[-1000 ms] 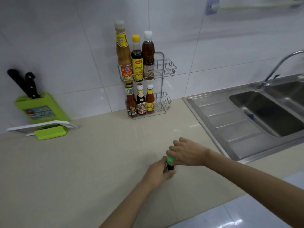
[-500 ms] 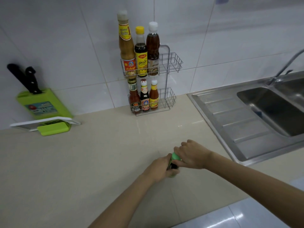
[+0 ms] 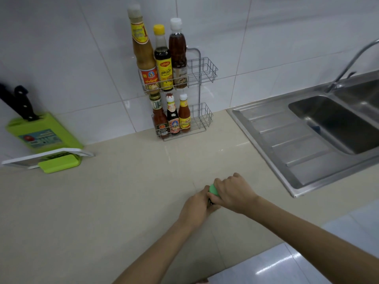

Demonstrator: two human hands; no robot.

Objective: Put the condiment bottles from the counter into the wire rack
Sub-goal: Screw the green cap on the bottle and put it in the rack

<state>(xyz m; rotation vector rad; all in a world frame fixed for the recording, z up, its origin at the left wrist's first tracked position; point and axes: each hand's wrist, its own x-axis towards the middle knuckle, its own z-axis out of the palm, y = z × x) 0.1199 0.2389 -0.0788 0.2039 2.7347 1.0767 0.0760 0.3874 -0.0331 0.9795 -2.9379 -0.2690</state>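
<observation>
A small dark bottle with a green cap (image 3: 213, 190) stands on the beige counter near its front, almost wholly hidden by my hands. My left hand (image 3: 194, 208) wraps its body and my right hand (image 3: 232, 193) closes over the cap. Against the tiled wall stands a two-tier wire rack (image 3: 205, 72). Three tall bottles (image 3: 163, 64) fill the left of its upper tier. Three small sauce bottles (image 3: 174, 117) sit in the left of the lower tier. The right part of each tier holds nothing.
A steel sink with drainboard (image 3: 303, 138) and tap (image 3: 348, 62) lies on the right. A green knife block with black-handled knives (image 3: 39, 132) and a white board (image 3: 47, 155) stand at the left. Floor tiles (image 3: 287, 263) show below the counter edge.
Both hands stay closed on the green-capped bottle at the same spot. The view has shifted, so the rack now sits slightly higher and closer in the frame.
</observation>
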